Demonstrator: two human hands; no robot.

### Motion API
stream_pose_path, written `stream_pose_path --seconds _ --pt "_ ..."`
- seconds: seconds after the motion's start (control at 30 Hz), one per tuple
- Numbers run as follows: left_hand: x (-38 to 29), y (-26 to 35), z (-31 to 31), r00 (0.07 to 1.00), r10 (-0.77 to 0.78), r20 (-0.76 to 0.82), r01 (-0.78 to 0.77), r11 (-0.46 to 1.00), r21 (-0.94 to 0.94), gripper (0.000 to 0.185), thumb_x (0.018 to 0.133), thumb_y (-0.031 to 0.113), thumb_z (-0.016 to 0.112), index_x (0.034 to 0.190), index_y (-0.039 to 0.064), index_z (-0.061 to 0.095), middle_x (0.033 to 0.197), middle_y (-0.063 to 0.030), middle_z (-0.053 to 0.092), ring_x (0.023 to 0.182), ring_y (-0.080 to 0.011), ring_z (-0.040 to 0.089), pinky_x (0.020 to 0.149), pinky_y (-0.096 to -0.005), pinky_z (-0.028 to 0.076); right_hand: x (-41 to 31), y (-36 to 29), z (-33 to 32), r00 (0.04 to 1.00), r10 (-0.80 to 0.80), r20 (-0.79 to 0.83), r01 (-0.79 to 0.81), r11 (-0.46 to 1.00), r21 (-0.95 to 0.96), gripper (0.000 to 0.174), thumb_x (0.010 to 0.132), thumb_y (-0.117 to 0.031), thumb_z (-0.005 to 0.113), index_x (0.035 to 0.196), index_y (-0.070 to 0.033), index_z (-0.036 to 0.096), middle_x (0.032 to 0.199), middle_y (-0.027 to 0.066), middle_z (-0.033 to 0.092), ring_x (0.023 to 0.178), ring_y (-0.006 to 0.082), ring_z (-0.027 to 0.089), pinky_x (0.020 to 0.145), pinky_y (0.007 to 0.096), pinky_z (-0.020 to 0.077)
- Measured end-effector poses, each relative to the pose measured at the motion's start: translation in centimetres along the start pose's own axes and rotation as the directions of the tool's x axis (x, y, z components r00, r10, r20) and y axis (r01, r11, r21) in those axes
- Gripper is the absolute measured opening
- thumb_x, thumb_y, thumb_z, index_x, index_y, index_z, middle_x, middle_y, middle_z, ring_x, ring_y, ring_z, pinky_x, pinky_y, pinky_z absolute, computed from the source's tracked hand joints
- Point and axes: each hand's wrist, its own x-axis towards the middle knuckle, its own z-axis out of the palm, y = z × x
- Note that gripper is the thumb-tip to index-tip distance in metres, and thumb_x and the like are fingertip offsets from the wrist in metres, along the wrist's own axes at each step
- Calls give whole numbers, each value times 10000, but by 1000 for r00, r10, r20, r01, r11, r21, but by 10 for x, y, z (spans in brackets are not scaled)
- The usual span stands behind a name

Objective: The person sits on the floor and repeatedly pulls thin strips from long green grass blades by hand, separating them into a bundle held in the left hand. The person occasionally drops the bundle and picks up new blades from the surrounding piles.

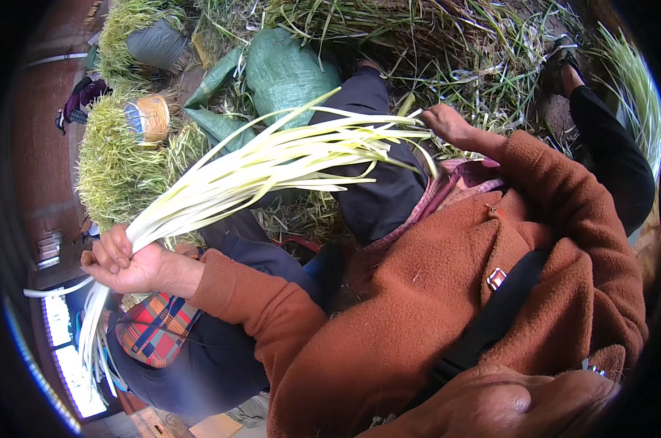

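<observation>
My left hand (125, 263) is closed around a bunch of long, flat, pale yellow-white leaves, which look like blanched garlic chives (242, 175). The white ends hang down past the fist at the lower left, while the yellowish tips fan out to the right over dark trousers. At those tips is my right hand (448, 126), its fingers pinched on a leaf end; the fingertips are small and partly hidden. One leaf (426, 156) curves down below this hand.
A green woven sack (292, 76) lies ahead among loose leaf litter (472, 65). Bundled chives (117, 159) stand at left, one with an orange-and-blue wrap (147, 117). A person with a plaid sleeve (158, 328) sits close at lower left. Another person's dark-trousered leg (609, 153) is at right.
</observation>
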Motion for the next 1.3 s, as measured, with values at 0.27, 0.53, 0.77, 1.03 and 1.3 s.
stream_pose_path --seconds 0.27,0.53,0.77,1.03,1.3 --pt "-3 3 -7 1000 13 -17 -13 1000 26 103 935 123 521 853 62 535 518 52 324 430 -46 306 427 -202 262 -58 -57 -54 993 106 53 -119 865 488 411 969 -355 509 639 -117 459 553 -64 379 488 51 335 456 236 265" --pt "-8 2 3 1000 21 5 -21 999 30 115 937 158 539 877 61 553 532 54 318 440 -49 306 451 -206 251 -74 -135 -24 805 -590 62 590 785 -190 304 900 -319 590 877 -19 545 664 200 573 605 370 584 534 434 466" --pt "-13 16 18 998 67 11 -68 995 74 113 949 131 489 879 50 524 522 45 316 430 -55 307 433 -212 248 -65 -144 -17 851 -511 122 523 801 -291 218 827 -238 566 788 -23 563 596 198 563 615 398 602 560 476 494" --pt "-15 21 15 998 61 1 -61 997 50 145 962 147 474 861 49 510 506 39 308 428 -62 302 439 -219 260 -56 -108 -44 989 -100 108 103 994 -25 303 877 -285 554 814 5 614 635 110 577 635 215 587 618 356 477" --pt "-17 19 4 998 52 -45 -50 997 59 118 920 154 541 857 55 536 512 49 314 434 -65 295 453 -223 255 -59 -123 -49 940 -341 -16 316 850 423 278 932 -251 610 975 22 639 784 5 607 760 57 530 681 232 459"
